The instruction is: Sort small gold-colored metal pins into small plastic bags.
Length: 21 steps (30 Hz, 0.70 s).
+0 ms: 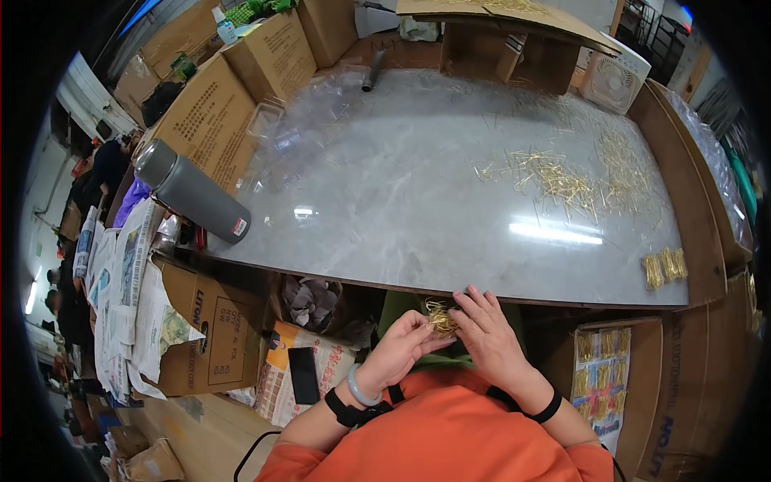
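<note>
Just off the front edge of the grey tabletop, over my lap, a bundle of thin gold wire pieces (439, 316) sits between my hands. My left hand (404, 341) pinches the bundle's left side with thumb and fingers. My right hand (487, 333) presses against its other side, its fingers fairly straight and close together, partly hiding the wires. Farther up the table (385, 209), loose gold wire pieces (554, 183) lie in a scattered heap on the right. Near the right front corner, 3 tied gold wire bundles (664, 267) lie side by side.
A grey bottle (197, 193) stands at the left edge, with clear plastic boxes (293, 140) beyond. At the back are an open cardboard box (514, 52) and a white fan (614, 76). Below right, a carton (642, 386) holds gold bundles. A phone (303, 375) lies lower left.
</note>
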Motion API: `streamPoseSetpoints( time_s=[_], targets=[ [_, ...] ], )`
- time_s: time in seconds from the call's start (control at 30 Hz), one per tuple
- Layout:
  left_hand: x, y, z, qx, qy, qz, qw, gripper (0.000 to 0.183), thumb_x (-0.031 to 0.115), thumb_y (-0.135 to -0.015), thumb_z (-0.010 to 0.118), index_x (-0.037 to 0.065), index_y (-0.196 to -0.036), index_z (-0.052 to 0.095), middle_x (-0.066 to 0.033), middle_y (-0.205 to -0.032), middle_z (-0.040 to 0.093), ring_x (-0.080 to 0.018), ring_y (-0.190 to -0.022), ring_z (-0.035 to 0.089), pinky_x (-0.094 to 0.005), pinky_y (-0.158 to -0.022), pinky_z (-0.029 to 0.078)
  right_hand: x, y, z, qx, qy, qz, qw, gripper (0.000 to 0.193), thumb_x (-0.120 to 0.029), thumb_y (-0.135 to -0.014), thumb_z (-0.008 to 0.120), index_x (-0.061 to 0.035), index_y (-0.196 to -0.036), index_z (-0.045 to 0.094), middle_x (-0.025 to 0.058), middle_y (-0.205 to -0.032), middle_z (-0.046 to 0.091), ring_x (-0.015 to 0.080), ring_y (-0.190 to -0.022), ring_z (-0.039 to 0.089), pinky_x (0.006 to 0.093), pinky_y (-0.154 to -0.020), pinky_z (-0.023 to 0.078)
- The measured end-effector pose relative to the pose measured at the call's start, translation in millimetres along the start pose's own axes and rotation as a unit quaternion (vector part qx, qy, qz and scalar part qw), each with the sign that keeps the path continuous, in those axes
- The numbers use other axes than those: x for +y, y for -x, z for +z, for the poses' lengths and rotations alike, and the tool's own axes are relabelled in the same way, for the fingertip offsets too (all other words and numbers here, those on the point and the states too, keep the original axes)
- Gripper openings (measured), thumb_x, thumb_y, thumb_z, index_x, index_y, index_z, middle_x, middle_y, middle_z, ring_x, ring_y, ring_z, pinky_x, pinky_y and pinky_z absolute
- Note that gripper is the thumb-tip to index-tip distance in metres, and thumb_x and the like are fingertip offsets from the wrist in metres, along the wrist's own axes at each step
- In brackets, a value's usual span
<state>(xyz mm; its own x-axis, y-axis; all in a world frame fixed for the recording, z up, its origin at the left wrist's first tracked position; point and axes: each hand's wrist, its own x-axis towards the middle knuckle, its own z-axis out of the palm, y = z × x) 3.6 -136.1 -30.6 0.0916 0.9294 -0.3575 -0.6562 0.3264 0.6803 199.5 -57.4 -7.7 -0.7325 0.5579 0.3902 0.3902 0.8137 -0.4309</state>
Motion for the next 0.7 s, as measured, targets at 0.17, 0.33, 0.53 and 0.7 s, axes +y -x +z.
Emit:
streamPoseSetpoints(
  time_s=[0.17, 0.33, 0.53, 0.7],
  targets=[
    [16, 26, 11, -0.005, -0.037, 0.008, 0.999, 0.008, 0.009, -0.11, 0.045, 0.002, -0.107, 0.048, -0.0091, -0.119, 0.057, -0.0195, -0.113, 0.064, -0.0416, -0.108, 0.053, -13, 2, -5, 0.011, -0.126, 0.015, 0.992, 0.036, -0.004, -0.092, 0.069, -0.0034, -0.128, 0.062, 0.0159, -0.137, 0.06, 0.0411, -0.135, 0.052, 0.0548, -0.117, 0.04],
    [39, 1, 23, -0.014, -0.105, 0.103, 0.989, 0.01, 0.009, -0.109, 0.051, 0.001, -0.115, 0.048, -0.0093, -0.117, 0.061, -0.0166, -0.109, 0.065, -0.034, -0.099, 0.057, -8, -26, -21, 0.103, -0.132, 0.017, 0.986, 0.03, -0.004, -0.095, 0.066, -0.004, -0.125, 0.064, 0.016, -0.132, 0.063, 0.042, -0.133, 0.054, 0.0549, -0.116, 0.039],
    [56, -72, 41, 0.017, -0.413, 0.262, 0.872, 0.046, 0.013, -0.107, 0.053, -0.006, -0.146, 0.037, -0.0222, -0.124, 0.063, -0.0247, -0.106, 0.068, -0.0364, -0.089, 0.056, 41, -62, -7, 0.191, -0.125, 0.09, 0.969, 0.024, -0.002, -0.097, 0.063, -0.0019, -0.12, 0.065, 0.0169, -0.126, 0.065, 0.0433, -0.128, 0.057, 0.0528, -0.112, 0.043],
    [55, -69, 52, 0.065, -0.737, 0.314, 0.596, 0.073, 0.031, -0.103, 0.056, -0.014, -0.154, 0.028, -0.0345, -0.15, 0.041, -0.0458, -0.129, 0.049, -0.0551, -0.11, 0.036, 46, -63, -5, 0.191, -0.112, 0.134, 0.966, 0.024, -0.001, -0.096, 0.063, -0.0009, -0.12, 0.065, 0.0177, -0.126, 0.064, 0.0432, -0.125, 0.058, 0.052, -0.112, 0.044]
  ],
)
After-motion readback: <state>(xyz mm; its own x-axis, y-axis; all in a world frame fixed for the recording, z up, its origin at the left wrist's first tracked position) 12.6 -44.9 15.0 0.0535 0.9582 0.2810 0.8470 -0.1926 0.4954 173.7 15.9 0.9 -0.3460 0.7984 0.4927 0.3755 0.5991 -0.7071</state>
